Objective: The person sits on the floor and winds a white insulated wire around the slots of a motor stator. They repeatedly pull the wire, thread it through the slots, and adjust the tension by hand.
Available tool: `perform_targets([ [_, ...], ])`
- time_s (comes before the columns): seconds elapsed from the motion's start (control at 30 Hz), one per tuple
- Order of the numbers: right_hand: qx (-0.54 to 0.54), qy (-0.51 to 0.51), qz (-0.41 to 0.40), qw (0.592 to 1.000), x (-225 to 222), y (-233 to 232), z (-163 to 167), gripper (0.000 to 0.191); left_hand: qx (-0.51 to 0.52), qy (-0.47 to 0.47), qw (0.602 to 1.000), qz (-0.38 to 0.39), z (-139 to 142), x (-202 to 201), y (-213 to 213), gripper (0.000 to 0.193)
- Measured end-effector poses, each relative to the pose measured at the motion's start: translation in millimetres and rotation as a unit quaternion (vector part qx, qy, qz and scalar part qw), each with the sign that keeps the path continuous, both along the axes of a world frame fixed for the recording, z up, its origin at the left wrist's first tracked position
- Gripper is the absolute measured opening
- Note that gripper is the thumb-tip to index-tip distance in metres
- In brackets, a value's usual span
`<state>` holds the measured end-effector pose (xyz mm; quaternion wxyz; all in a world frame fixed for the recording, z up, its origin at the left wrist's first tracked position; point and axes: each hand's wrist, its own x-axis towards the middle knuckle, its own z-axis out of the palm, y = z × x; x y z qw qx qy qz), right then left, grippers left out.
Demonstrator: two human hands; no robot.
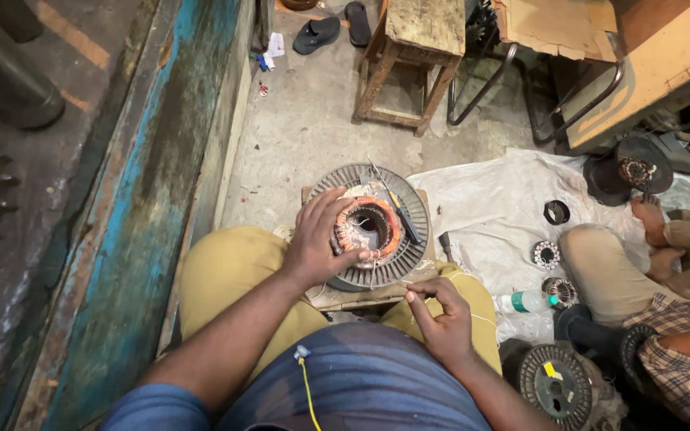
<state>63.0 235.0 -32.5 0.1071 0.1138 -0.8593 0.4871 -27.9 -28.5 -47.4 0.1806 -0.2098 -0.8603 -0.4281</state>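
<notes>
The round finned motor plate (409,239) is dull grey, ribbed with fine radial lines. The winding ring (369,225) at its middle is copper orange, wrapped in pale whitish bands. The trousers (229,267) are mustard yellow, the shirt (361,375) slate blue, with a thin yellow cord (307,395) down it. At the left, the ledge (133,231) shows peeling turquoise paint over rust brown and grey. The floor (305,120) is mottled grey concrete. The plastic sheet (489,207) on the right is off-white. Far off, the wooden stool (413,56) is weathered tan and the two sandals (333,28) black. The neighbouring person's cloth (680,367) is checked in brown, white and dark lines. The bottle (525,302) is clear with a green cap.
</notes>
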Motion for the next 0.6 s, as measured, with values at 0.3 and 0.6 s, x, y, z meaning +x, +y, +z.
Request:
perform_targets([
  [0.3, -0.014, -0.01, 0.013, 1.0, -9.0, -1.3, -9.3, 0.012, -0.005, -0.106, 0.994, -0.041, -14.1, -4.9, -0.2, 0.121],
  [0.6, -0.004, -0.019, 0.009, 1.0, -5.6, -2.3, -6.2, 0.012, -0.001, -0.117, 0.992, -0.034, -10.7, -4.6, 0.6, 0.119],
])
